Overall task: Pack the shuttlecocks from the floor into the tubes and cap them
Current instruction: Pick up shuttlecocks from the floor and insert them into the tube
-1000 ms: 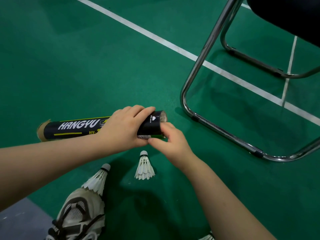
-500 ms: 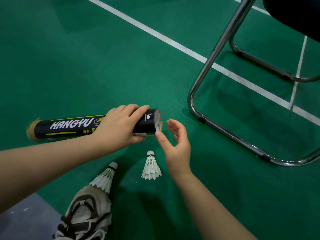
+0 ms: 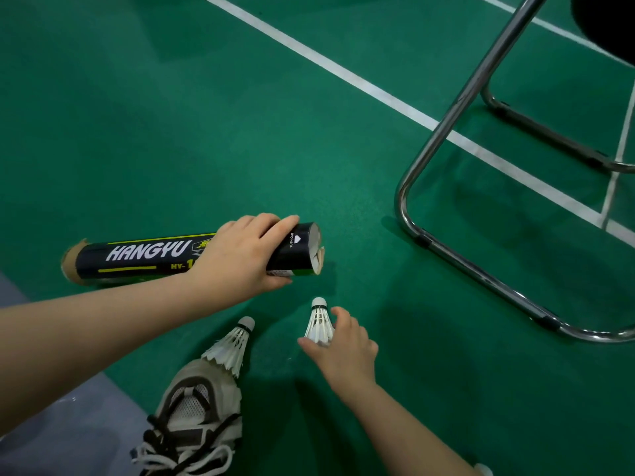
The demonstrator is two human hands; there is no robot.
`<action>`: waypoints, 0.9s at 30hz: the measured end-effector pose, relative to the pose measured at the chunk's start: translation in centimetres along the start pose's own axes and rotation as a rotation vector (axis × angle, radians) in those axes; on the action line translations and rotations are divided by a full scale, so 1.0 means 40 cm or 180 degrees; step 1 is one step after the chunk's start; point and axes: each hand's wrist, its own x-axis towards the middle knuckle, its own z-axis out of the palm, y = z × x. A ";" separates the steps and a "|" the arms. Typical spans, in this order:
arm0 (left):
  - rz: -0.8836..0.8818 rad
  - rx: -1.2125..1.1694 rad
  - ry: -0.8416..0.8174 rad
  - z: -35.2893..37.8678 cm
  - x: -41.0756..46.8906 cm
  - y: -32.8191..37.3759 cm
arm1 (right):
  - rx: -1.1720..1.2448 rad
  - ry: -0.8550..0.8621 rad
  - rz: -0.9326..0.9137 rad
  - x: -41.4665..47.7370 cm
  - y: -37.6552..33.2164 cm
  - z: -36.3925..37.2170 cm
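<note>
Gripping the cardboard tube, the left hand hides part of its label; the right hand pinches a feathered shuttlecock.

Left hand, forearm extended, grips the black cardboard tube near one end, fingers curled over the top. Right hand is lowered, thumb and forefinger pinching the white feather shuttlecock.

The left hand and right hand are bare, as are the left forearm and right forearm. One shoe shows — a beige sneaker with dark brown overlays, a pale mesh tongue, white-and-black laces.
</note>
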 end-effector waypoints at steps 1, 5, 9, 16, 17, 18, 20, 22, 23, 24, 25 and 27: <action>0.0004 0.0011 0.0008 -0.002 -0.002 -0.001 | 0.0052 -0.0007 0.0023 0.000 -0.001 0.005; 0.0005 0.0054 -0.0018 -0.002 -0.012 -0.005 | 0.0834 0.0178 0.0069 0.010 -0.001 0.000; -0.0047 0.0061 -0.0048 -0.002 -0.014 -0.015 | 0.2396 0.0611 0.0042 0.033 -0.007 -0.079; -0.0008 0.0016 -0.0125 0.002 -0.007 -0.003 | 0.3324 0.0518 -0.0929 0.051 -0.055 -0.231; 0.0010 0.0010 -0.0132 0.002 -0.006 0.002 | 0.3187 0.0409 -0.1099 0.047 -0.066 -0.235; 0.0037 -0.0004 -0.0133 0.003 -0.006 0.008 | 0.3038 0.0321 -0.1230 0.043 -0.076 -0.234; 0.0139 -0.0027 -0.0129 0.004 -0.008 0.022 | 0.2719 0.0179 -0.1395 0.033 -0.096 -0.222; 0.0269 -0.0007 -0.0121 0.005 -0.011 0.035 | 0.2462 0.0089 -0.1475 0.030 -0.115 -0.208; 0.0291 0.0000 -0.0106 0.004 -0.012 0.039 | 0.2437 0.0038 -0.1471 0.030 -0.122 -0.202; 0.0275 -0.0009 -0.0079 0.002 -0.010 0.041 | 0.2494 -0.0004 -0.1450 0.032 -0.127 -0.196; 0.0234 -0.0035 -0.0055 -0.001 -0.006 0.042 | 0.2614 -0.0008 -0.1392 0.033 -0.128 -0.191; 0.0143 -0.0088 -0.0041 -0.005 0.002 0.039 | 0.2993 0.0228 -0.1170 0.033 -0.123 -0.184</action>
